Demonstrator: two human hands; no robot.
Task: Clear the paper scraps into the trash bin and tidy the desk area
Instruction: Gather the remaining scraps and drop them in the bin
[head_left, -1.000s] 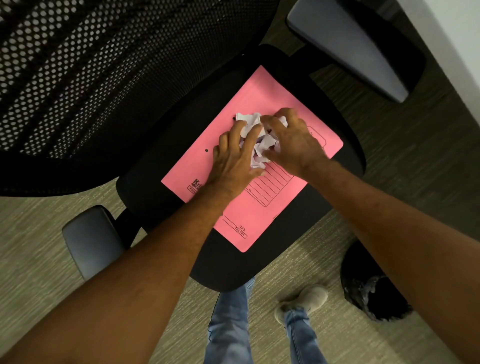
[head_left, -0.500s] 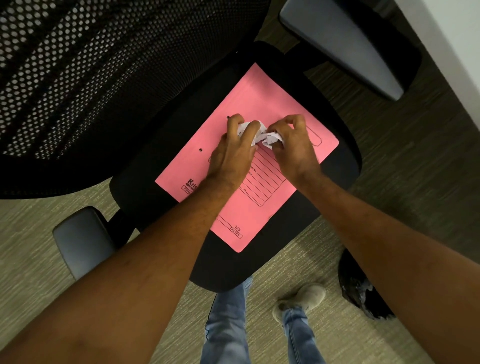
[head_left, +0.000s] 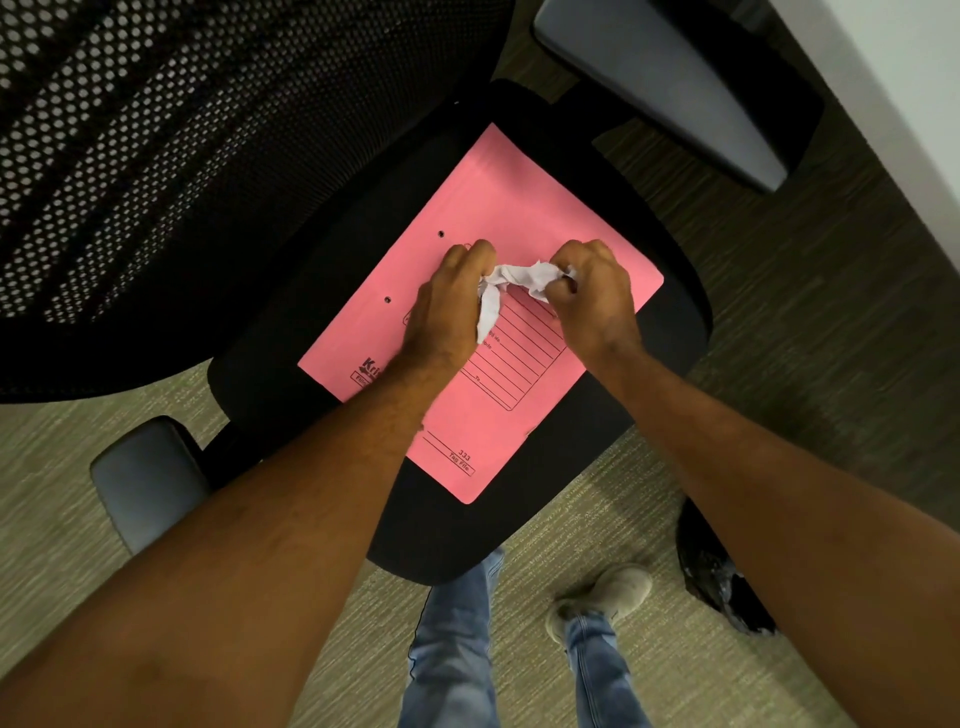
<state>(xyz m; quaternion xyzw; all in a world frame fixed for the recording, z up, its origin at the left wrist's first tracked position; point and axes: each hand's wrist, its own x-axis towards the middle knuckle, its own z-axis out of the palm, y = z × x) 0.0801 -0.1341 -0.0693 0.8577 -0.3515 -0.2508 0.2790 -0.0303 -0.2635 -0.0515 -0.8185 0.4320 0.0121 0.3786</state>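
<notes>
A pink file folder (head_left: 524, 208) lies flat on the black seat of an office chair (head_left: 291, 322). Over its middle, both my hands grip a wad of crumpled white paper scraps (head_left: 511, 283). My left hand (head_left: 449, 306) pinches the wad's left end, from which a strip hangs down. My right hand (head_left: 597, 296) is closed over the wad's right end. The black trash bin (head_left: 719, 577) stands on the floor at the lower right, mostly hidden behind my right forearm.
The chair's mesh backrest (head_left: 171, 156) fills the upper left, with grey armrests at the lower left (head_left: 148, 483) and upper right (head_left: 670, 83). A white desk edge (head_left: 904, 67) runs along the top right corner. My jeans and shoe (head_left: 605, 592) stand on carpet below the seat.
The loose scraps spread on the folder have been gathered into one tight wad held between both hands. The hands have drawn slightly apart, stretching the wad.
</notes>
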